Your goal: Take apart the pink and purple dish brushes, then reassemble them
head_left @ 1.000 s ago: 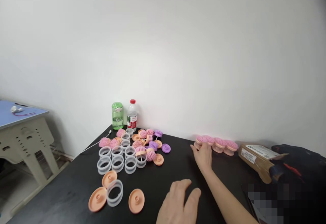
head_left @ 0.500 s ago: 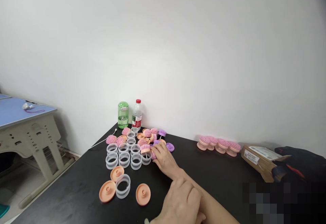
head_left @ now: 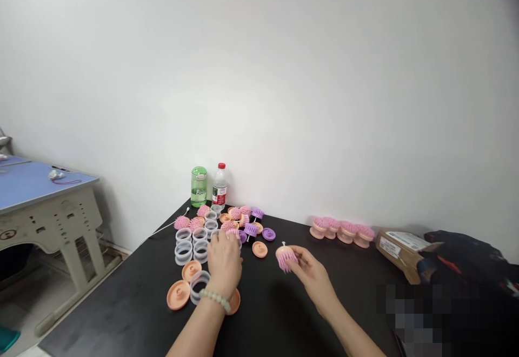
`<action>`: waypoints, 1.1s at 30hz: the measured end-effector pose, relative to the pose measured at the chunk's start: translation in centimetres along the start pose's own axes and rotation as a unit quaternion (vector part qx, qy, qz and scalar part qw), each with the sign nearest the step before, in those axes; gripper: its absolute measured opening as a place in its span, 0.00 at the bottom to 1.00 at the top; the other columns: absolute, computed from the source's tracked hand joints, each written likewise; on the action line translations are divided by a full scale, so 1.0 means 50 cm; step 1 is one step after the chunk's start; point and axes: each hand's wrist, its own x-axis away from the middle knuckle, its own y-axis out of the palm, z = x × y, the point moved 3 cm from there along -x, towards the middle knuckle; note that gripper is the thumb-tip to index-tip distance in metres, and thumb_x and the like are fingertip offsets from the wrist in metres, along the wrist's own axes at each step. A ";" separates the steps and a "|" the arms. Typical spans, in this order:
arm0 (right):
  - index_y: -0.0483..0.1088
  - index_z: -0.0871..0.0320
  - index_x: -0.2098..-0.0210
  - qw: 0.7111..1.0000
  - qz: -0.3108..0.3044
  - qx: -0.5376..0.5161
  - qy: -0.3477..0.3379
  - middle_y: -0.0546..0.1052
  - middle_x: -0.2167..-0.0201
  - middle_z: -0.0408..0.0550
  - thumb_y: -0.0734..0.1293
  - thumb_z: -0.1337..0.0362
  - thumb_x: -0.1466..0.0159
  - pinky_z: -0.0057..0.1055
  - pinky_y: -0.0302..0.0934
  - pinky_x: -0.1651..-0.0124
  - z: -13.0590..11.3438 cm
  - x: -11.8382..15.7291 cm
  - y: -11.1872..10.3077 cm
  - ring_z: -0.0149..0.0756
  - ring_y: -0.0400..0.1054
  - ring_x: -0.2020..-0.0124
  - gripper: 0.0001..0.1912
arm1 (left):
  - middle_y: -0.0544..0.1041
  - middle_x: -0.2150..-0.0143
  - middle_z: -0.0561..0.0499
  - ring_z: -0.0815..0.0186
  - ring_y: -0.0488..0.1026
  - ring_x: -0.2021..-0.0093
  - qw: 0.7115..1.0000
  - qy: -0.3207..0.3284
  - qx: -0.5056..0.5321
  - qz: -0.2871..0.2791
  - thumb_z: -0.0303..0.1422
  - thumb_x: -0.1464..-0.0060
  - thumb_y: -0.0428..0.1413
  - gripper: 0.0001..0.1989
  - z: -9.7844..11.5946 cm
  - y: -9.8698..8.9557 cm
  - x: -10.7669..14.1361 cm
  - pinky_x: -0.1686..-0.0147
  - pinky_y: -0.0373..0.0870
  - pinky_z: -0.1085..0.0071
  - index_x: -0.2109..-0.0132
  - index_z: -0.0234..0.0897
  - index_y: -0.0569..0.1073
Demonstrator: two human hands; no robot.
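Observation:
My right hand [head_left: 311, 273] pinches a pink bristled brush head [head_left: 286, 257] above the table, bristles down and white stem up. My left hand [head_left: 225, 257], with a pale bead bracelet on the wrist, reaches over the clear plastic rings [head_left: 184, 252]. Its fingertips are hidden behind the hand, by a pink brush head [head_left: 232, 233] and a ring. Orange round caps [head_left: 178, 295] lie at the near left, one partly under my left wrist. Another orange cap [head_left: 260, 249] lies between my hands. Purple brush heads [head_left: 250, 230] and a purple cap [head_left: 268, 234] sit behind it.
A green bottle [head_left: 199, 186] and a red-capped bottle [head_left: 219, 186] stand at the wall. Several assembled pink brushes [head_left: 347, 232] line the back right, beside a cardboard box [head_left: 399, 254] and a dark bag [head_left: 470, 265]. A blue desk [head_left: 36, 184] stands left.
My right hand has drawn back to the right, lifting a pink brush head from the pile. My left hand has moved forward from the near edge to the rings.

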 end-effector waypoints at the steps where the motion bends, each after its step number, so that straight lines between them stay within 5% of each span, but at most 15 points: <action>1: 0.74 0.58 0.56 0.998 0.004 -0.046 0.045 0.81 0.58 0.53 0.69 0.51 0.38 0.38 0.70 0.53 0.002 0.018 -0.011 0.47 0.76 0.56 0.18 | 0.73 0.55 0.39 0.48 0.71 0.53 1.000 -0.013 -0.011 -0.004 0.26 0.51 0.64 0.16 -0.012 0.004 -0.006 0.57 0.68 0.58 0.54 0.30 0.73; 6: 0.74 0.55 0.54 0.964 0.023 -0.218 0.149 0.80 0.58 0.51 0.74 0.47 0.43 0.39 0.68 0.52 -0.006 0.091 -0.044 0.46 0.74 0.55 0.24 | 0.74 0.56 0.37 0.50 0.72 0.54 0.999 -0.026 -0.042 -0.019 0.19 0.49 0.57 0.14 -0.037 0.017 -0.014 0.58 0.68 0.61 0.54 0.29 0.74; 11: 0.71 0.53 0.48 0.928 0.008 -0.336 0.159 0.78 0.59 0.50 0.73 0.49 0.41 0.43 0.69 0.55 -0.027 0.115 -0.052 0.46 0.76 0.58 0.25 | 0.75 0.55 0.33 0.47 0.71 0.52 0.997 -0.025 -0.066 -0.016 0.17 0.45 0.48 0.16 -0.048 0.009 -0.014 0.59 0.66 0.60 0.54 0.29 0.76; 16: 0.68 0.53 0.44 0.921 0.006 -0.366 0.137 0.77 0.60 0.51 0.70 0.49 0.38 0.36 0.66 0.64 -0.044 0.112 -0.064 0.40 0.73 0.65 0.26 | 0.76 0.58 0.37 0.43 0.71 0.52 0.997 -0.016 -0.077 -0.008 0.24 0.45 0.54 0.13 -0.051 -0.020 -0.014 0.58 0.66 0.56 0.53 0.35 0.76; 20: 0.67 0.52 0.43 0.920 0.001 -0.378 0.109 0.76 0.54 0.55 0.70 0.45 0.39 0.34 0.63 0.68 -0.057 0.114 -0.073 0.38 0.68 0.68 0.30 | 0.73 0.52 0.40 0.49 0.71 0.52 0.993 0.037 0.072 0.090 0.31 0.41 0.53 0.14 -0.021 -0.040 -0.007 0.57 0.69 0.57 0.49 0.37 0.74; 22: 0.67 0.52 0.44 0.928 -0.003 -0.358 0.104 0.76 0.56 0.55 0.72 0.47 0.42 0.32 0.60 0.71 -0.061 0.118 -0.073 0.34 0.65 0.72 0.31 | 0.72 0.51 0.42 0.55 0.73 0.52 0.964 0.101 0.217 0.116 0.31 0.41 0.53 0.14 0.010 -0.038 0.007 0.56 0.71 0.61 0.48 0.39 0.73; 26: 0.67 0.53 0.48 0.951 -0.018 -0.292 0.101 0.77 0.60 0.52 0.75 0.50 0.44 0.29 0.58 0.72 -0.068 0.129 -0.067 0.30 0.63 0.75 0.29 | 0.74 0.51 0.47 0.56 0.73 0.50 0.884 0.221 0.411 0.017 0.25 0.51 0.60 0.21 0.088 -0.018 0.053 0.51 0.72 0.60 0.48 0.45 0.74; 30: 0.68 0.54 0.52 0.969 -0.028 -0.234 0.081 0.76 0.54 0.53 0.74 0.53 0.43 0.31 0.65 0.65 -0.076 0.135 -0.072 0.38 0.70 0.63 0.23 | 0.78 0.59 0.51 0.59 0.76 0.59 0.848 0.161 0.497 -0.091 0.26 0.60 0.68 0.25 0.127 -0.008 0.082 0.57 0.73 0.63 0.52 0.41 0.74; 33: 0.69 0.55 0.52 0.987 -0.030 -0.147 0.057 0.75 0.56 0.50 0.73 0.58 0.43 0.34 0.68 0.58 -0.078 0.135 -0.082 0.40 0.71 0.59 0.20 | 0.77 0.61 0.52 0.60 0.75 0.60 0.844 0.150 0.507 -0.088 0.28 0.57 0.67 0.16 0.131 -0.014 0.088 0.58 0.72 0.65 0.60 0.39 0.72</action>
